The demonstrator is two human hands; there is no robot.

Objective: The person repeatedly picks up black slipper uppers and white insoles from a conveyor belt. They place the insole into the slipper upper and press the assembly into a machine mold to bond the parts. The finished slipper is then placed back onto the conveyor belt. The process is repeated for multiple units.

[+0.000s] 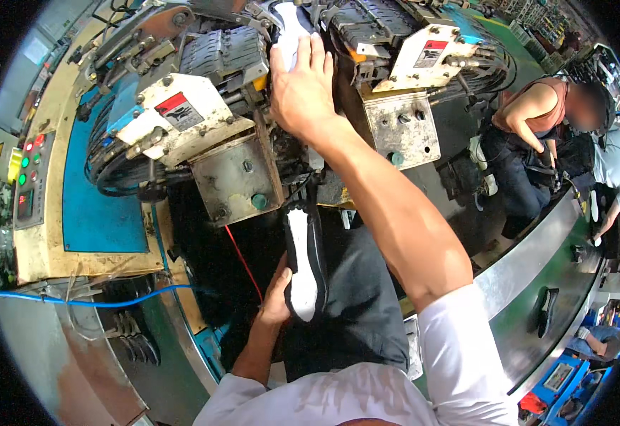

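Observation:
A black shoe (314, 263) with a white insole board facing up hangs sole-up over my lap. My left hand (277, 295) grips its side near the rounded end, the fingers hidden beneath. Further up, my right hand (303, 96) lies with stretched fingers on the white underside of another shoe (292, 25). That second shoe sits in the middle of a machine, between its left metal clamp block (228, 57) and right metal clamp block (367, 28). The palm side of my right hand is out of sight.
A control panel (31, 177) with lit buttons stands at the left. Worn metal brackets (235, 174) and black hoses (107, 167) flank the machine. A blue air hose (83, 302) crosses at left. On the right, a seated co-worker (530, 135) works beside a green conveyor belt (516, 341) carrying shoes.

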